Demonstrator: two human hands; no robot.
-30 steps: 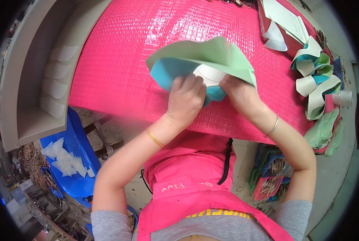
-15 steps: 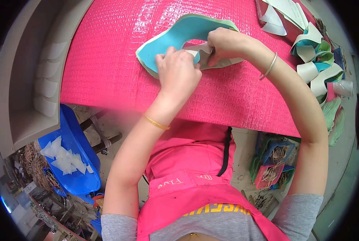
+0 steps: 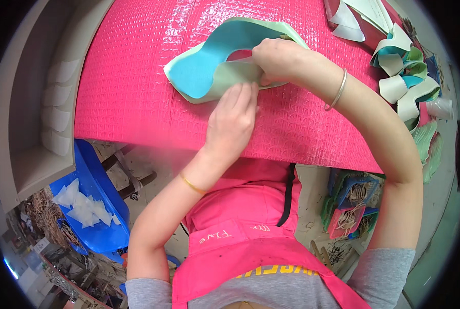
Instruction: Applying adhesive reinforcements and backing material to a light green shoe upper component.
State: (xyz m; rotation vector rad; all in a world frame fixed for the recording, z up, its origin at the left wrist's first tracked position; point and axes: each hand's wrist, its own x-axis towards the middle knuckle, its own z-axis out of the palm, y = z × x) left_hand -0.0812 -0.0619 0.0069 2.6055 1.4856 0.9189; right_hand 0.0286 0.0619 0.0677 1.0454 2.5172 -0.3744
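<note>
A curved, flexible piece resembling a shoe upper [image 3: 191, 74] lies on the pink table cover, turquoise inside with pale green outer edges. Its near side stands up as a pale green wall, curving around a gap in the middle. My right hand [image 3: 281, 59] is closed on the right part of this piece, with the fingertips partly hidden behind it. Stretched out side by side, the fingers of my left hand [image 3: 232, 121] touch the outside of the near wall. My left thumb is mostly hidden.
Several similar curved pieces [image 3: 395, 62] are heaped at the table's right edge, near white sheets [image 3: 346, 23]. A grey shelf box [image 3: 24, 103] stands at the left. Below it, a blue bin [image 3: 106, 198] holds white offcuts [image 3: 86, 206]. Small coloured baskets [image 3: 346, 219] sit under the table.
My left hand has let go of the inner fold, straightened its fingers and drawn back to the near edge. The near wall now shows pale green, and the piece has shifted slightly left.
</note>
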